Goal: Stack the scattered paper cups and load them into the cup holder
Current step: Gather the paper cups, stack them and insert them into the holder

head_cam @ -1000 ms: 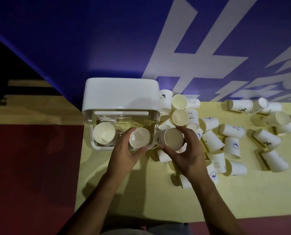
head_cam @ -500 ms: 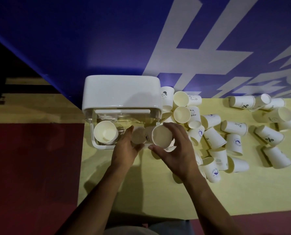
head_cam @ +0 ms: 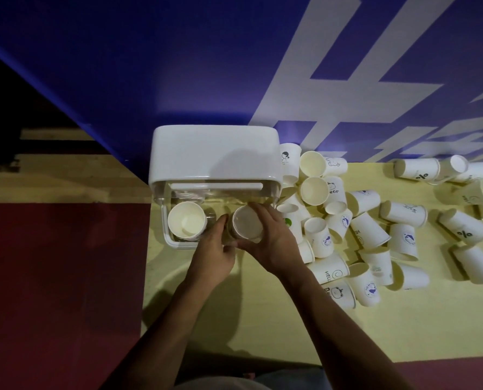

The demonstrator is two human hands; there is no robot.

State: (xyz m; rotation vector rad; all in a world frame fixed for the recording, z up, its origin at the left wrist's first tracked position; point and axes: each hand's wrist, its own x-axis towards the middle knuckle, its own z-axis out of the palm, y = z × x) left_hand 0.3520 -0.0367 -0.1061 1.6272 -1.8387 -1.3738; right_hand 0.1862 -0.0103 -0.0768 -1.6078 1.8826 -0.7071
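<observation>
Overhead view of a pale yellow table (head_cam: 263, 319), dimly lit. At its far left corner, tight against a blue wall (head_cam: 150, 66), a cup holder (head_cam: 215, 156): white lid on top, clear two-compartment body facing the near edge. In the left compartment, a stack of cups (head_cam: 187, 222), mouth up, already loaded. Over the right compartment, a paper cup (head_cam: 247, 225), mouth up, gripped by the right hand (head_cam: 274, 240) with fingers curled round its rim from the right side. Left hand (head_cam: 215, 254) curled too, thumb and fingers pinching what looks like a lower cup (head_cam: 229, 232) in shadow just beneath, likely to steady it for nesting; exact grip hard to make out. Position above the free compartment probably chosen for dropping the pair straight in. Along the far edge and across the right half, many scattered cups (head_cam: 370, 229) lying on their sides, the nearest just beside the holder's right wall, none of them stacked yet
</observation>
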